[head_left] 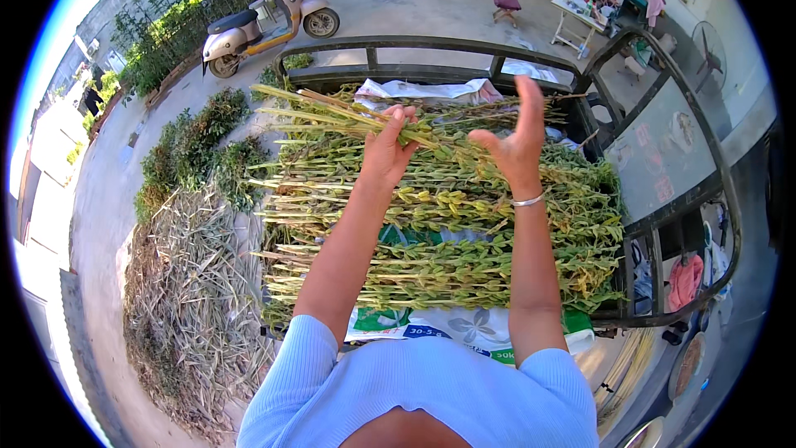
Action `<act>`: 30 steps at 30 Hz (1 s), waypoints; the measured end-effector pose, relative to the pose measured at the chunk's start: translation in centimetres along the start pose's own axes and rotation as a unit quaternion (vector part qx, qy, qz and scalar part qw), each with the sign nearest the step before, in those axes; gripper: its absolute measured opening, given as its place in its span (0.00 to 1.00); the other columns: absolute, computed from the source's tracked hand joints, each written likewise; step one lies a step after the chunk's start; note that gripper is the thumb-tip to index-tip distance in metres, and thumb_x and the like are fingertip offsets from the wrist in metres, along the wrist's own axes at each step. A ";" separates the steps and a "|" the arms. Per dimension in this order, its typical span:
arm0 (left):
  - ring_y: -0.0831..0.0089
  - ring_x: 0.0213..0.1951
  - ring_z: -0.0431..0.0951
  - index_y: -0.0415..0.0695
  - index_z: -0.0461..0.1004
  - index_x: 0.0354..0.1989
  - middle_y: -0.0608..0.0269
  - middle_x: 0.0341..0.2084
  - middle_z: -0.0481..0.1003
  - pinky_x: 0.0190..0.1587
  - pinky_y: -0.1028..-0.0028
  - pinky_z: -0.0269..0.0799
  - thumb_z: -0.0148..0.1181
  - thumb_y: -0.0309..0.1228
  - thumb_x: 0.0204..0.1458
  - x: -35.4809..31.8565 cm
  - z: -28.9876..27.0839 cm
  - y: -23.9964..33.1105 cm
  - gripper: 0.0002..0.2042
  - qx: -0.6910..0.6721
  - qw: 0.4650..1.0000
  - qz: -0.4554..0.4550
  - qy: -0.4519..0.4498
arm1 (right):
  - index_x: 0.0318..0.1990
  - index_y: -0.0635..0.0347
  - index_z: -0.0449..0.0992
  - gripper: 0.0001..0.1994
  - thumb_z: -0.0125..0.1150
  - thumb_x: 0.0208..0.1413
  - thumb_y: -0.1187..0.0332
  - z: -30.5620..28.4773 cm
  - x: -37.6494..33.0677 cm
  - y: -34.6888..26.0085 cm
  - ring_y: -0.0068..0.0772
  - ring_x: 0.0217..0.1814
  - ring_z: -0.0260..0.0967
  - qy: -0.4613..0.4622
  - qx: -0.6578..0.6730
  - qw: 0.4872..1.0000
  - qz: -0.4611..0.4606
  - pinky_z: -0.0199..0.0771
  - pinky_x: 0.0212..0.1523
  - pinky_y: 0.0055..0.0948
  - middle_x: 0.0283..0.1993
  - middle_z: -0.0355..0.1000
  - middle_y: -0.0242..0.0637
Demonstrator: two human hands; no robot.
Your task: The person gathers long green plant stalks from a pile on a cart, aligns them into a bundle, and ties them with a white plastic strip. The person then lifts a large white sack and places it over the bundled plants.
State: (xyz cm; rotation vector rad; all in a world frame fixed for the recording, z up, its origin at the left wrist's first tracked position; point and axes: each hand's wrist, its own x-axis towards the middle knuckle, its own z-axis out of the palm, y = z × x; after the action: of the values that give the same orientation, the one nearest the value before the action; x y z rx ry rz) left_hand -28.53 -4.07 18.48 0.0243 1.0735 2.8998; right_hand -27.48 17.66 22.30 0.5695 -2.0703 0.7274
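My left hand (388, 146) is closed around a bundle of sesame stalks (336, 119), raised a little over the far part of the cart bed. Their pale cut ends point left and the green pods lie toward the right. Just right of the bundle's pod end, my right hand (519, 143) is open, thumb spread from the upright fingers, a bracelet on its wrist. Beneath both arms, more sesame stalks (464, 209) lie side by side in rows across the bed. White and green woven sacks (464, 325) show under them at the near edge.
Dark metal rails (423, 43) enclose the bed's far side, with a tall tailgate frame (705, 116) at right. Dry stalks and leaves (195, 299) cover the ground at left, beside green plants (195, 137). Beyond stand a scooter (265, 23), a maroon stool (506, 7) and a cluttered table (578, 18).
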 end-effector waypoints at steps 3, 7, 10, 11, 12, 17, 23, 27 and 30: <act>0.73 0.48 0.71 0.48 0.68 0.47 0.63 0.45 0.74 0.51 0.59 0.66 0.62 0.31 0.54 -0.5 0.1 -0.8 0.13 0.001 1.000 0.007 -0.002 | 0.65 0.55 0.57 0.49 0.58 0.41 0.30 2.8 -3.3 1.6 0.51 0.67 0.53 -0.005 -0.026 0.999 0.020 0.53 0.63 0.47 0.65 0.56 0.48; 0.72 0.44 0.72 0.49 0.69 0.44 0.64 0.43 0.75 0.49 0.63 0.67 0.60 0.30 0.55 -0.8 0.6 -0.4 0.09 0.008 1.000 0.020 -0.023 | 0.66 0.52 0.55 0.51 0.67 0.36 0.36 4.3 -6.0 0.6 0.48 0.67 0.54 -0.148 -0.074 0.986 0.019 0.54 0.62 0.47 0.64 0.58 0.43; 0.73 0.43 0.72 0.49 0.72 0.37 0.65 0.42 0.76 0.50 0.63 0.67 0.58 0.34 0.57 -0.6 1.2 -0.4 0.05 -0.011 0.998 0.012 -0.058 | 0.67 0.50 0.53 0.54 0.76 0.29 0.47 1.6 -5.6 0.2 0.46 0.67 0.54 -0.147 -0.107 0.983 0.033 0.55 0.60 0.46 0.63 0.59 0.40; 0.72 0.42 0.72 0.47 0.72 0.34 0.65 0.40 0.76 0.49 0.64 0.67 0.57 0.37 0.58 -1.1 2.4 -0.1 0.07 -0.005 0.999 0.014 -0.052 | 0.67 0.50 0.53 0.53 0.77 0.29 0.49 1.5 -6.1 0.6 0.46 0.66 0.55 -0.143 -0.097 0.984 0.053 0.55 0.60 0.46 0.63 0.60 0.40; 0.71 0.42 0.72 0.47 0.72 0.34 0.65 0.39 0.75 0.50 0.64 0.66 0.57 0.38 0.58 -1.5 3.9 0.1 0.08 0.008 0.995 0.027 -0.093 | 0.66 0.50 0.53 0.53 0.78 0.29 0.51 0.9 -6.4 1.4 0.45 0.66 0.55 -0.139 -0.096 0.983 0.072 0.54 0.60 0.46 0.62 0.60 0.40; 0.69 0.39 0.70 0.47 0.70 0.30 0.66 0.29 0.72 0.56 0.60 0.63 0.51 0.41 0.60 -2.5 10.4 1.5 0.13 0.026 0.967 0.097 -0.233 | 0.64 0.52 0.57 0.48 0.79 0.30 0.63 -3.3 -5.1 3.8 0.46 0.57 0.65 -0.115 -0.018 0.990 0.078 0.67 0.53 0.42 0.58 0.65 0.40; 0.67 0.37 0.70 0.46 0.69 0.29 0.67 0.26 0.71 0.63 0.54 0.56 0.57 0.45 0.55 -4.4 18.1 7.1 0.14 0.003 0.901 0.182 -0.393 | 0.61 0.53 0.64 0.42 0.77 0.32 0.68 -10.7 0.5 2.1 0.42 0.50 0.70 -0.022 -0.121 0.992 0.026 0.72 0.49 0.37 0.49 0.71 0.41; 0.67 0.38 0.67 0.47 0.68 0.27 0.68 0.25 0.68 0.66 0.52 0.50 0.68 0.40 0.45 -7.2 19.0 13.9 0.15 -0.129 0.890 0.096 -0.426 | 0.52 0.53 0.69 0.33 0.72 0.31 0.73 -12.0 3.5 0.9 0.44 0.44 0.71 0.054 -0.039 0.997 -0.038 0.69 0.44 0.40 0.42 0.74 0.38; 0.68 0.35 0.69 0.46 0.68 0.28 0.67 0.26 0.70 0.59 0.55 0.59 0.55 0.45 0.56 -7.2 15.0 12.1 0.15 -0.150 0.912 0.141 -0.354 | 0.49 0.54 0.70 0.28 0.70 0.34 0.74 -11.9 2.0 -0.6 0.45 0.43 0.71 0.007 -0.046 0.998 -0.042 0.69 0.44 0.41 0.42 0.74 0.38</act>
State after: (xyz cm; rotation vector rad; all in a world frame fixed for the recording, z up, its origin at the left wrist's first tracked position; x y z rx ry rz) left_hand -21.33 -3.80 37.75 1.1961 0.5172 2.8260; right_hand -21.39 24.95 29.78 0.5930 -2.0433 0.5825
